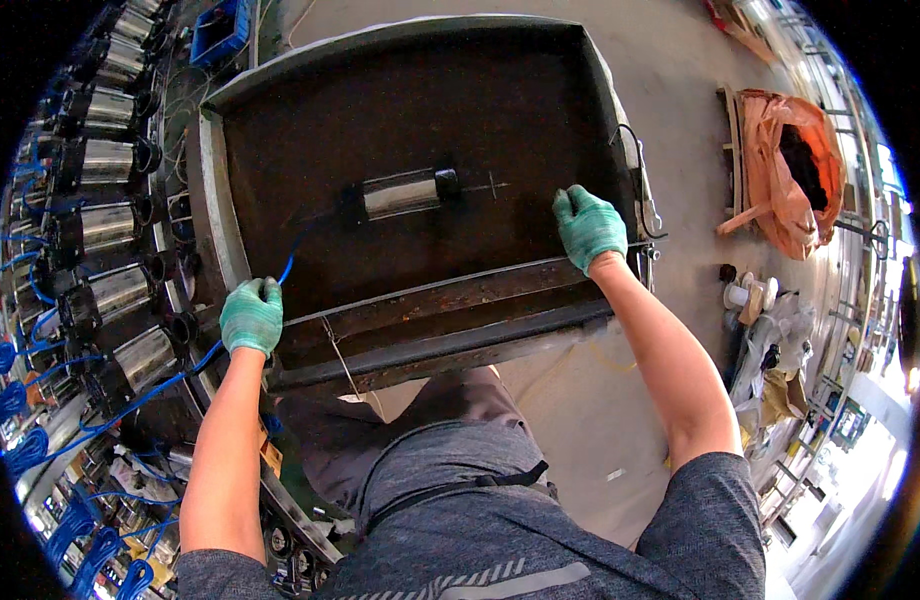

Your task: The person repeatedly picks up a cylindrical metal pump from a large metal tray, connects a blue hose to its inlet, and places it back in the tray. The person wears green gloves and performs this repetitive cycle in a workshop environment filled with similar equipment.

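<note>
A large dark rusty metal tray [280, 150] with raised walls stands in front of me. In its middle lies a shiny metal cylinder with black end caps [402, 193], and a blue cable [292, 255] runs from its left end. My left hand [251, 316], in a green glove, grips that blue cable at the tray's near left corner. My right hand [589, 227], also green-gloved, rests closed inside the tray by its right wall, near a thin wire; what it holds is not clear.
A rack at the left holds several similar shiny cylinders [110, 225] with coiled blue cables [25, 450]. An orange bag on a wooden frame [790, 170] sits on the concrete floor at the right, with clutter [770, 340] below it.
</note>
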Tool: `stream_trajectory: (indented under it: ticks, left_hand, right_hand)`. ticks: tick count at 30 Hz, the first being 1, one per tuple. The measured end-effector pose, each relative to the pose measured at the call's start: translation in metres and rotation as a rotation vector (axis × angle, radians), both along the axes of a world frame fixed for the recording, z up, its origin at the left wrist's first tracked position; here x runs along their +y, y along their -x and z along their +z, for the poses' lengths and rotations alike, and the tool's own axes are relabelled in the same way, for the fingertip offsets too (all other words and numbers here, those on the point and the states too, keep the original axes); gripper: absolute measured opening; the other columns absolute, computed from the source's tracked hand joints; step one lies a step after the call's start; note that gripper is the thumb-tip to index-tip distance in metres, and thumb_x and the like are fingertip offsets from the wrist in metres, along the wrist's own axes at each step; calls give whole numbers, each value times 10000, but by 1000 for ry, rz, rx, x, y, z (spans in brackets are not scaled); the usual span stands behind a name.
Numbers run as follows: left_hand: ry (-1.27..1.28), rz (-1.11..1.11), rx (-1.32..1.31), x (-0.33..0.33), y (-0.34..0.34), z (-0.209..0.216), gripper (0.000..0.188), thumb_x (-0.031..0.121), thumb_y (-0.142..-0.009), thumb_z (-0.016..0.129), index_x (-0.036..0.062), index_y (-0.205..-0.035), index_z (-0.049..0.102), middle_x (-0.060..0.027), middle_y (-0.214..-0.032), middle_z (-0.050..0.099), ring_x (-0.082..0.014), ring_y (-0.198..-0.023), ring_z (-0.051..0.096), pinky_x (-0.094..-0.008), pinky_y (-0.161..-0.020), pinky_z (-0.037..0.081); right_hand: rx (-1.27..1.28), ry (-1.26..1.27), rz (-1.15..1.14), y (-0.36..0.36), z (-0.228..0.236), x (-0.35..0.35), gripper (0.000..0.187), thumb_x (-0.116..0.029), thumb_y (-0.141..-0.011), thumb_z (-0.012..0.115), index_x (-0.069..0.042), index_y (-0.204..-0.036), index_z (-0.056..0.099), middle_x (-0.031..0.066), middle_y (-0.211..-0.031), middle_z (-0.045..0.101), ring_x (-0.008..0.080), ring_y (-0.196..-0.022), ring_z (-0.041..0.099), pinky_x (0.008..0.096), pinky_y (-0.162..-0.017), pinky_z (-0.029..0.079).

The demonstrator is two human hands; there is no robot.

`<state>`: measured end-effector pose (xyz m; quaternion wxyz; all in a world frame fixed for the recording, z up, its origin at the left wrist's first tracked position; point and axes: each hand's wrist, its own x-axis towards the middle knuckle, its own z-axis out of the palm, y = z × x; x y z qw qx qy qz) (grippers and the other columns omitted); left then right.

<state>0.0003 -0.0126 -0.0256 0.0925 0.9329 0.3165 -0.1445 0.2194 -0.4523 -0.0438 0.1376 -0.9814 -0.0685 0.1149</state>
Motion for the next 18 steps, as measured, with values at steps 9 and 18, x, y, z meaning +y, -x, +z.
stream_trajectory:
  ticks: [9, 18]
  left_hand:
    - [-4, -1, 2, -1, 0, 0, 385, 398, -998, 554, 69, -996, 753, -203, -997, 719, -426, -942, 679, -506, -822, 538]
    - [-22, -13, -11, 0, 1, -1, 365, 381, -994, 567, 72, -1007, 761, -198, -1007, 725, -421, -941, 685, -498, -824, 542]
  right_hand:
    - [60, 74, 17, -2, 7, 0, 366, -432, -1024, 482, -121, -1010, 674, 188, -1014, 726, 444, -972, 670, 554, -825, 537]
    - [47, 49, 16, -2, 5, 0, 352, -419, -1021, 516, -111, -1006, 685, 198, -997, 716, 457, -955, 655, 550, -808, 530]
